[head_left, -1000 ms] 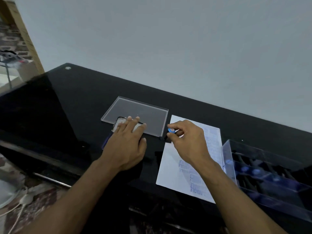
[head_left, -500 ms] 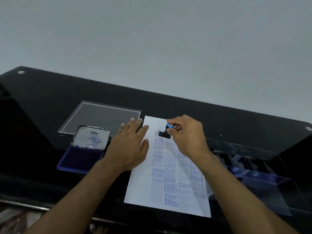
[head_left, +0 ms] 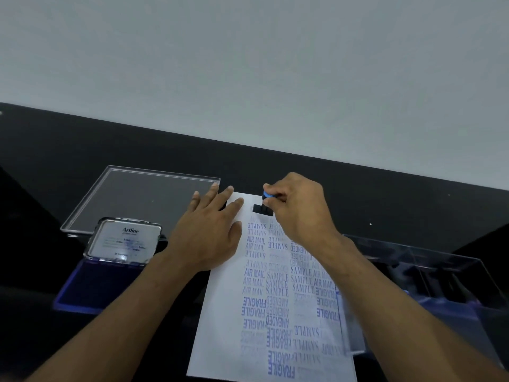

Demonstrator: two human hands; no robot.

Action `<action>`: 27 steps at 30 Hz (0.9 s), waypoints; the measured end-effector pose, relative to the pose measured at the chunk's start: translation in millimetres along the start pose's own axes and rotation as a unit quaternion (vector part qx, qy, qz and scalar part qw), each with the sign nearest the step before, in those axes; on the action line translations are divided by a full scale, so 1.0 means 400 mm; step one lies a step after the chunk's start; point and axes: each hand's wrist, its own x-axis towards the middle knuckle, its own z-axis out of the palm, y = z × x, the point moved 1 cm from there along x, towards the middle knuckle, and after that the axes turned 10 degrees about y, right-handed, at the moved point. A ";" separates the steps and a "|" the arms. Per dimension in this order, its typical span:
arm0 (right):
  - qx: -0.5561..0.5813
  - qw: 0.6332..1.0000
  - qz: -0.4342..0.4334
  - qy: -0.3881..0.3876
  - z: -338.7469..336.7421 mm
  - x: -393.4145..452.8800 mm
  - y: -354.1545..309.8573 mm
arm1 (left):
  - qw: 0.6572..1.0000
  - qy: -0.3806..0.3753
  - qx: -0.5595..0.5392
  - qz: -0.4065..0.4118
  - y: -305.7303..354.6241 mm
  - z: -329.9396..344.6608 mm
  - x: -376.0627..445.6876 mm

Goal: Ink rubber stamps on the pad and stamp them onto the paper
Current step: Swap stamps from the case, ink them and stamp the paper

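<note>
- At the far left I see the ink pad (head_left: pixel 102 285) lying open on the black table (head_left: pixel 385 194). Its blue inking surface is toward me, and its lid (head_left: pixel 124 241) stands up at the back edge.
- On the inner side of the lid I can read the brand "Artline" in dark letters. The smaller lines under it are too blurred for me to read.
- Behind the pad, a clear plastic cover (head_left: pixel 143 199) lies flat on the table.
- Next comes my left hand (head_left: pixel 209 232). It is open and flat, fingers spread, and it holds nothing. The palm presses on the left upper part of the paper (head_left: pixel 228 326), and the fingertips reach past the top corner of the sheet.
- The paper is white and lies lengthwise away from me. It is full of blue prints, and I can read "SAMPLE", "AIR MAIL", "FRAGILE" and "AMENDED". Some stand upside down and some are turned sideways. A few prints are too faint to read.
- At the top of the paper stands the rubber stamp (head_left: pixel 263 208), black base down on the sheet, just above the topmost prints.
- My right hand (head_left: pixel 300 213) is closed around the blue knob of the stamp with thumb and fingers.
- At the right a clear plastic box (head_left: pixel 440 274) stands, touching the right edge of the paper. Dark and bluish shapes are inside, but I cannot tell what they are.
</note>
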 end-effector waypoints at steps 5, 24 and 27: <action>-0.012 1.000 -0.017 -0.014 0.003 0.009 0.001 | 1.000 0.001 0.019 0.013 -0.001 0.009 -0.003; -0.028 0.999 -0.005 -0.034 0.020 0.009 -0.011 | 1.000 0.016 0.020 0.010 -0.001 0.019 -0.013; -0.027 0.999 -0.009 -0.034 0.019 0.010 -0.010 | 1.000 0.021 0.017 0.010 -0.001 0.019 -0.013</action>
